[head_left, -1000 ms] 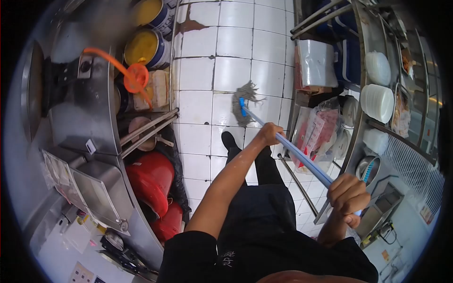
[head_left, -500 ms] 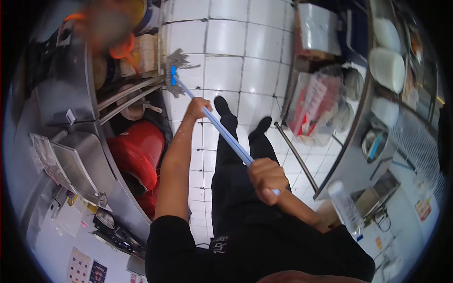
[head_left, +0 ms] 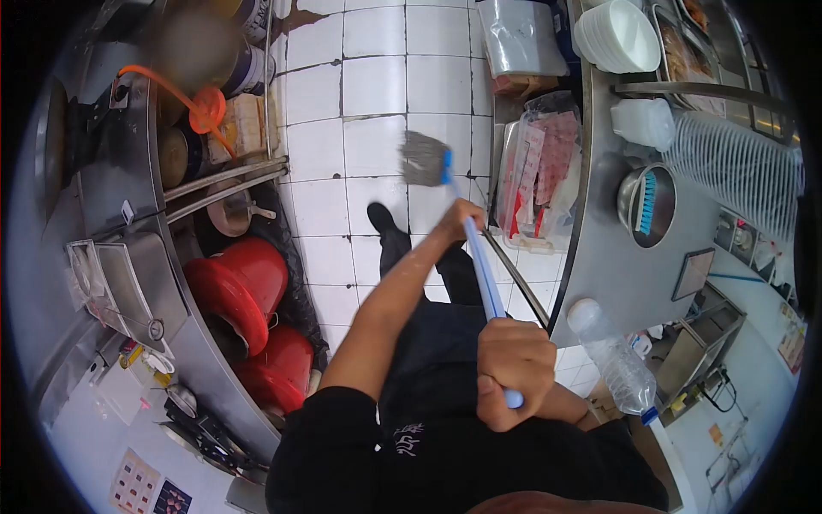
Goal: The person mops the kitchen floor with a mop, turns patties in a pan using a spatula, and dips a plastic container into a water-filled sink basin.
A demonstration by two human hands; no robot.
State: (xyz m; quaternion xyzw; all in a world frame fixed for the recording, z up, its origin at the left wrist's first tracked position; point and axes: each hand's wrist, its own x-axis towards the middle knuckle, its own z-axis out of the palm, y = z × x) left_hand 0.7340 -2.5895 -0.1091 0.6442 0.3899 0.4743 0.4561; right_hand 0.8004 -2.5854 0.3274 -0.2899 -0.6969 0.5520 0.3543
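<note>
A mop (head_left: 486, 272) with a pale blue handle runs down from the tiled floor toward my chest. Its grey string head (head_left: 423, 159) is spread on the white tiles, joined to the handle by a blue clamp (head_left: 447, 167). My left hand (head_left: 461, 220) is wrapped round the handle's lower part, not far from the head. Close to the body, my right hand (head_left: 515, 373) grips the upper part, and the rounded end pokes out below the fist. My feet stand on the tiles just short of the mop head; one black shoe (head_left: 382, 219) shows to the left.
Left, red buckets (head_left: 244, 283) sit under a steel counter (head_left: 163, 206) with rails. On the right steel counter (head_left: 591, 248) are a metal bowl (head_left: 629, 206) with a blue brush, white bowls (head_left: 618, 36) and a plastic bottle (head_left: 616, 364). A clear bin (head_left: 544, 176) stands beneath.
The mop head has swept right across the floor, away from the left rails. Both hands have moved right with the handle, which now stands steeper in view. The view has shifted somewhat.
</note>
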